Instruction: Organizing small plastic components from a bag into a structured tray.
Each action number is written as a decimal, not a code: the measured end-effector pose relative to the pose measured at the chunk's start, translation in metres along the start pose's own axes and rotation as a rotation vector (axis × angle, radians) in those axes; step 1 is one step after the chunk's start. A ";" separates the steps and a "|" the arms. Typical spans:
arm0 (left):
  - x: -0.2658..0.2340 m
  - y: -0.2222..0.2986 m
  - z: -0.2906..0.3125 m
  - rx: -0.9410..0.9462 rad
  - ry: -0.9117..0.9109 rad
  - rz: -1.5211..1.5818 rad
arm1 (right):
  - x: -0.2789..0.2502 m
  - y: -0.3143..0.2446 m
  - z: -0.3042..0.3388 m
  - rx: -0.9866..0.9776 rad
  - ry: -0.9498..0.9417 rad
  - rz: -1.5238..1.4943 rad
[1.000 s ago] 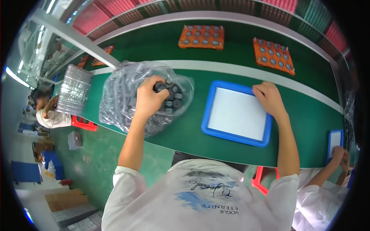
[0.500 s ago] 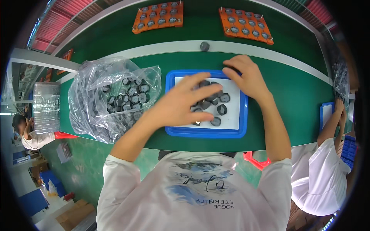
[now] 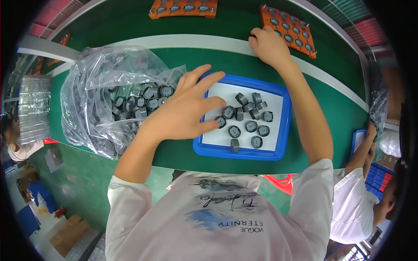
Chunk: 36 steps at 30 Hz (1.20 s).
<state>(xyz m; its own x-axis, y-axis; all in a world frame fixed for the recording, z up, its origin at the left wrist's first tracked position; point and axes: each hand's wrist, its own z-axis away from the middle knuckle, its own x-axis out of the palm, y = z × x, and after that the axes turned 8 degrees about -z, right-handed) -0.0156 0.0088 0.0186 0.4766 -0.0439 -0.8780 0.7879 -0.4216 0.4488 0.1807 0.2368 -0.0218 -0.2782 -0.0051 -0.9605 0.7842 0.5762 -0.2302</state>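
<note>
My left hand (image 3: 185,108) hovers over the left rim of a blue tray (image 3: 285,130), fingers spread and holding nothing. On the tray's white bottom lie several small dark grey round plastic parts (image 3: 251,126), some on their sides and some face up. My right hand (image 3: 269,45) has its fingers curled at the pale rail behind the tray, just left of an orange fixture (image 3: 299,37) with round parts set in rows. What those fingers hold is hidden.
Left of the tray, an open clear plastic bag (image 3: 87,108) holds many more such parts. Another orange fixture (image 3: 183,8) stands at the back. A pale raised rail (image 3: 196,42) crosses the green table. At the right, a co-worker (image 3: 355,204) sits beside another blue tray (image 3: 358,141).
My right hand has moved up from the tray's far corner to the rail. My left hand has drawn back leftward, uncovering the parts. The part seen on the rail no longer shows. The view has shifted.
</note>
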 end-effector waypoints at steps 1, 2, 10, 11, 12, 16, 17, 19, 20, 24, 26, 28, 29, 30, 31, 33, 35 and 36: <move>0.000 0.003 0.000 0.017 -0.031 0.017 | 0.000 0.006 -0.002 0.003 0.003 -0.024; 0.001 0.004 -0.001 0.037 -0.063 0.036 | -0.004 0.017 0.000 -0.004 -0.010 -0.008; 0.020 0.001 0.005 0.037 0.073 -0.073 | -0.047 -0.037 0.089 -0.111 -0.043 -0.663; 0.024 -0.003 0.004 0.001 0.115 -0.090 | -0.049 -0.048 0.094 -0.124 -0.006 -0.738; 0.025 -0.003 0.005 -0.037 0.153 -0.129 | -0.051 -0.058 0.099 -0.128 -0.013 -0.749; 0.033 -0.010 -0.004 -0.072 0.268 -0.110 | -0.050 -0.078 0.113 -0.411 0.066 -0.551; 0.034 -0.013 -0.006 -0.070 0.302 -0.121 | -0.041 -0.082 0.115 -0.453 0.009 -0.467; 0.034 -0.016 -0.007 -0.085 0.290 -0.102 | -0.027 -0.085 0.122 -0.444 -0.118 -0.358; 0.034 -0.017 -0.007 -0.104 0.284 -0.080 | -0.030 -0.086 0.126 -0.440 -0.117 -0.359; 0.035 -0.019 -0.007 -0.084 0.307 -0.092 | -0.039 -0.084 0.143 -0.316 -0.232 -0.457; 0.036 -0.019 -0.007 -0.113 0.318 -0.109 | -0.041 -0.077 0.142 -0.300 -0.235 -0.461; 0.037 -0.018 -0.008 -0.132 0.332 -0.125 | -0.041 -0.071 0.135 -0.329 -0.228 -0.371; 0.038 -0.018 -0.008 -0.156 0.349 -0.145 | -0.040 -0.073 0.132 -0.302 -0.210 -0.407; 0.037 -0.017 -0.008 -0.156 0.347 -0.144 | -0.038 -0.075 0.130 -0.299 -0.211 -0.408; 0.035 -0.016 -0.007 -0.176 0.329 -0.105 | -0.037 -0.077 0.128 -0.267 -0.171 -0.438; 0.029 -0.016 -0.007 -0.192 0.312 -0.062 | -0.038 -0.077 0.126 -0.232 -0.131 -0.462; 0.024 -0.021 -0.007 0.021 0.252 -0.048 | -0.042 -0.070 0.126 -0.349 -0.058 -0.523; 0.026 -0.021 -0.006 0.014 0.253 -0.051 | -0.042 -0.068 0.126 -0.355 -0.061 -0.527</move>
<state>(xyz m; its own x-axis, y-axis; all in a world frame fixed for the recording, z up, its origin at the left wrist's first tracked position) -0.0169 0.0216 -0.0128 0.5201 0.2050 -0.8291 0.8090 -0.4296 0.4012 0.2093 0.0947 0.0140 -0.5361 -0.4021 -0.7422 0.3165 0.7194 -0.6183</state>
